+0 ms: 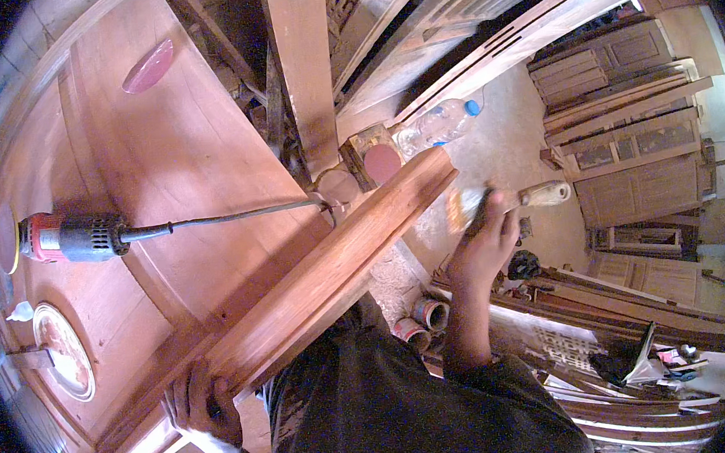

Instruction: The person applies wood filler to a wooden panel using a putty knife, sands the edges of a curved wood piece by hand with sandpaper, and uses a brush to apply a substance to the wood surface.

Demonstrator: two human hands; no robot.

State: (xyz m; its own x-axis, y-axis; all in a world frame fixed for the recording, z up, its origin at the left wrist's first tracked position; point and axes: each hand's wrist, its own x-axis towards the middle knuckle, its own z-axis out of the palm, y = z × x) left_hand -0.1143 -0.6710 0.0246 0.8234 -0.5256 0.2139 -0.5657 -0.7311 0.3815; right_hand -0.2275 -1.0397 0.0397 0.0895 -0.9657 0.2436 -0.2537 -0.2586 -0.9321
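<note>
A long reddish wooden moulding (331, 264) with a grooved profile slants across the work surface, from lower left to upper right. My left hand (203, 406) is closed round the edge of its lower end. Beyond the moulding's far end, my right hand (486, 237) holds a paintbrush (545, 194) in its fingers. The brush's pale bristles point left, towards the wood, and are apart from it. A red-and-black power sander (74, 236) lies on the wooden panel (175, 156) at the left, its cord running right to behind the moulding.
A pink sanding disc (148, 67) and a round lid (65, 352) smeared with residue lie on the panel. Plastic bottles (448, 121) stand past the moulding's end. Open tins (430, 313) sit low beside me. Wooden doors (627, 147) lean at the far right, near stacked boards.
</note>
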